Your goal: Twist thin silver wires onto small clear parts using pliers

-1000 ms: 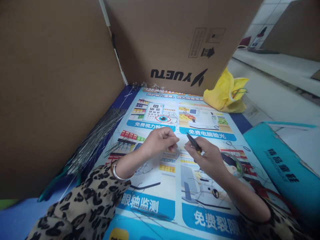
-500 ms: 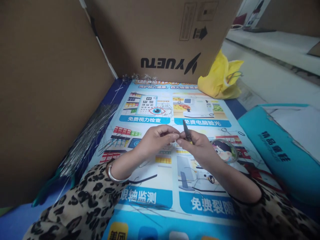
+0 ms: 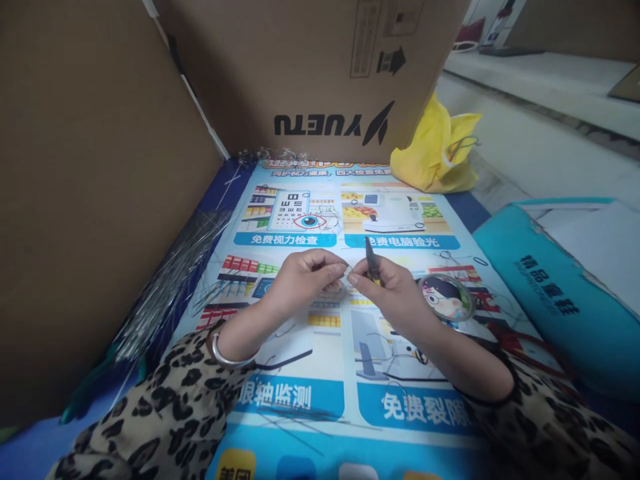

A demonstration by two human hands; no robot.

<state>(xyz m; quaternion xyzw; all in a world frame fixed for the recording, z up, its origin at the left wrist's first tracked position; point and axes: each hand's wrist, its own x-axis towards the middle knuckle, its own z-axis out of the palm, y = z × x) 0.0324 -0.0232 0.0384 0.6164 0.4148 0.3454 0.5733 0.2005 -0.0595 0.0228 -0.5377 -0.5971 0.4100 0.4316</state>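
Over the printed poster (image 3: 325,340), my left hand (image 3: 313,277) pinches one end of a thin dark wire (image 3: 349,268). Close by on the right, my right hand (image 3: 393,287) holds pliers (image 3: 371,259) with their dark jaws pointing up and away from me. Its thumb and finger touch the wire's other side. The two hands are a small gap apart. The pliers' handles are mostly hidden in my palm. Loose wire pieces (image 3: 295,420) lie on the poster below my hands.
A bundle of silvery wires (image 3: 167,280) lies at the left beside a tall cardboard panel (image 3: 90,167). A yellow bag (image 3: 435,157) stands at the back right, a teal box (image 3: 530,287) at the right. A round coil (image 3: 467,303) and red-handled scissors (image 3: 535,350) lie near my right forearm.
My hands have parted slightly, with my left hand a little farther left, and the thin wire now shows between them. The view has shifted slightly.
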